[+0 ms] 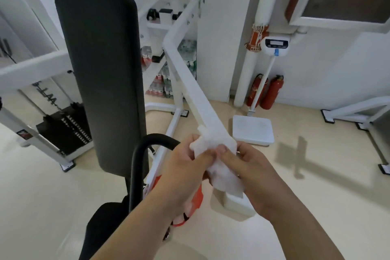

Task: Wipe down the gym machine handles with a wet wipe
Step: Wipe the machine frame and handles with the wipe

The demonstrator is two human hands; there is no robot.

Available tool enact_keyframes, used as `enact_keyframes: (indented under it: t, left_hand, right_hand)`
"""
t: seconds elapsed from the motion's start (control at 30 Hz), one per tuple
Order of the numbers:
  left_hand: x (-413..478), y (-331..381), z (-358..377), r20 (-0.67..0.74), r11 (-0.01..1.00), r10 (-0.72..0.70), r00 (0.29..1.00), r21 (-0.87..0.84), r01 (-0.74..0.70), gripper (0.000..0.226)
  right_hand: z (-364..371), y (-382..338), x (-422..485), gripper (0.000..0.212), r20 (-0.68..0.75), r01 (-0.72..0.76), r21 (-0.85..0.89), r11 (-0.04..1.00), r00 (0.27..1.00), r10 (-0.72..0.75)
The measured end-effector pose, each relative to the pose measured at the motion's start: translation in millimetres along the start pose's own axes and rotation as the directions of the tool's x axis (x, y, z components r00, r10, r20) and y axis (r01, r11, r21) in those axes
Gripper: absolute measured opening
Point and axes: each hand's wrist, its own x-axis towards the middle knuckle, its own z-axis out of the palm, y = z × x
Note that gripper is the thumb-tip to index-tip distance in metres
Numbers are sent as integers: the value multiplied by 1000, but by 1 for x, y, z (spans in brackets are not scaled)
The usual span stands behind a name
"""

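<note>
A crumpled white wet wipe [219, 167] is wrapped around the near end of the machine's long white arm [190, 82]. My left hand [185, 167] pinches the wipe's upper left part, thumb on top. My right hand [251, 171] grips the wipe from the right, thumb pressed against it beside my left thumb. The wipe's lower flap hangs down below my hands. A curved black handle [143, 150] rises just left of my left hand, untouched. The part of the arm under the wipe is hidden.
The tall black back pad [99, 78] stands left of the arm, the black seat [103, 224] below it. A weight stack [63, 129] sits at far left. A white scale [253, 131], two red fire extinguishers [266, 93] and stacked drink bottles [185, 61] lie beyond.
</note>
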Motion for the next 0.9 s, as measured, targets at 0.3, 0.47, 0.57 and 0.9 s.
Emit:
enact_keyframes:
  t: [0.3,0.47,0.57,0.9]
  left_hand:
    - [-12,13,-69,-80,909,265,961,354,-221,41]
    - [-14,20,-67,-165,850,369,915,459,-260,43]
    - [-14,20,-66,-171,856,360,917,451,-252,45]
    - [3,0,-69,-79,893,-319,944,-359,272,63]
  right_hand:
    - [71,5,11,49,-101,100,-554,827,977,-186]
    - [85,12,20,38,-200,210,-537,817,909,-366]
    - [82,11,23,14,-159,239,-481,844,922,-352]
    - [64,2,52,26,-162,-33,-30,999,986,28]
